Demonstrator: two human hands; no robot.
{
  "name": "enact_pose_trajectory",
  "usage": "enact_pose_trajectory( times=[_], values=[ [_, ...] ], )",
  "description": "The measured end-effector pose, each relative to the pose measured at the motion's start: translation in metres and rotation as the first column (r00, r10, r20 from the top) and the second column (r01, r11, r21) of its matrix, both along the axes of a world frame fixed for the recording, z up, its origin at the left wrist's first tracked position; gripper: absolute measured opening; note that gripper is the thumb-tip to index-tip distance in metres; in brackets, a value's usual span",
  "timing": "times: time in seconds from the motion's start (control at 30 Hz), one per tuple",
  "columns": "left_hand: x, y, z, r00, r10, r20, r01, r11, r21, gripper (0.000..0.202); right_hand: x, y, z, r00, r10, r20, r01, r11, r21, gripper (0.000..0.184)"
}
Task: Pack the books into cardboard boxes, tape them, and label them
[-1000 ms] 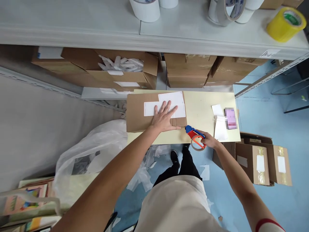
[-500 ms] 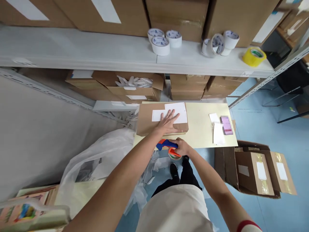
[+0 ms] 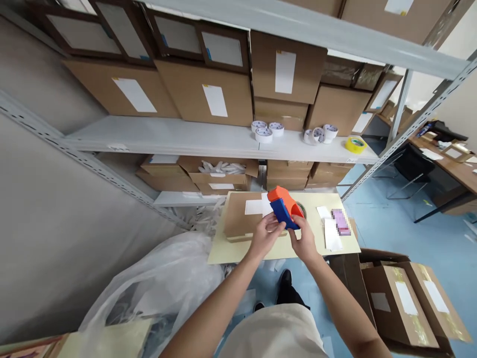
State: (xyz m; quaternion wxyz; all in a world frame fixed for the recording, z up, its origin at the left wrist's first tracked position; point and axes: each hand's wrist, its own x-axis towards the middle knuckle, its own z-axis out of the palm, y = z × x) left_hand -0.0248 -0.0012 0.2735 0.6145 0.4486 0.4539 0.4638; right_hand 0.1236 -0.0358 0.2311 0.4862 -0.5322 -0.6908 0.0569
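Head view: both hands hold a tape dispenser [image 3: 283,211] raised just above the desk [image 3: 231,253]. The left hand [image 3: 266,236] has its grip closed on the blue handle end. The right hand [image 3: 305,242] is closed on the near side, by the orange body. The step looks like readying or checking the dispenser. The box [image 3: 240,221] lies flat and untouched just left of it, with a white label on top. Taking the dispenser to the box would, I judge, call for a free tape end and 1 hand freed to steady the cardboard.

The desk is pale yellow and small. White slips [image 3: 330,231] lie on its right part, near the hands. Behind it a grey shelf [image 3: 186,139] carries several white tape rolls [image 3: 264,133] and 1 yellow roll [image 3: 355,144], with labelled cartons above and below. A clear plastic bag [image 3: 160,288] slumps at the left, and an open carton [image 3: 402,298] sits on the blue floor [image 3: 402,228] at the right.
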Motion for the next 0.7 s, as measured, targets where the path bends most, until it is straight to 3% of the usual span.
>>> enact_pose_trajectory(
  times=[0.13, 0.27, 0.37, 0.47, 0.57, 0.7],
  values=[
    [0.012, 0.02, 0.021, 0.992, 0.041, 0.121, -0.028, 0.994, -0.107, 0.049, -0.008, 0.017, 0.007, 0.966, 0.04, 0.256, -0.074, 0.99, 0.124, 0.029],
    [0.018, 0.053, 0.038, 0.986, 0.091, 0.138, -0.073, 0.989, -0.129, 0.049, 0.012, 0.04, 0.024, 0.928, 0.06, 0.367, -0.132, 0.976, 0.175, 0.028],
    [0.023, 0.087, 0.052, 0.99, 0.086, 0.114, -0.076, 0.993, -0.088, 0.054, 0.044, 0.064, 0.043, 0.949, 0.029, 0.314, -0.086, 0.982, 0.17, 0.042],
    [0.034, 0.13, 0.065, 0.995, 0.082, 0.064, -0.078, 0.995, -0.068, 0.062, 0.08, 0.1, 0.057, 0.97, 0.106, 0.218, -0.12, 0.991, 0.054, 0.061],
    [0.054, 0.176, 0.074, 0.997, 0.072, -0.011, -0.072, 0.997, 0.003, 0.054, 0.104, 0.15, 0.062, 0.98, 0.162, 0.119, -0.165, 0.986, 0.013, 0.049],
    [0.087, 0.234, 0.075, 0.992, 0.081, -0.097, -0.053, 0.963, 0.266, 0.043, 0.12, 0.221, 0.063, 0.997, 0.08, -0.004, -0.08, 0.996, 0.05, 0.035]
  ],
)
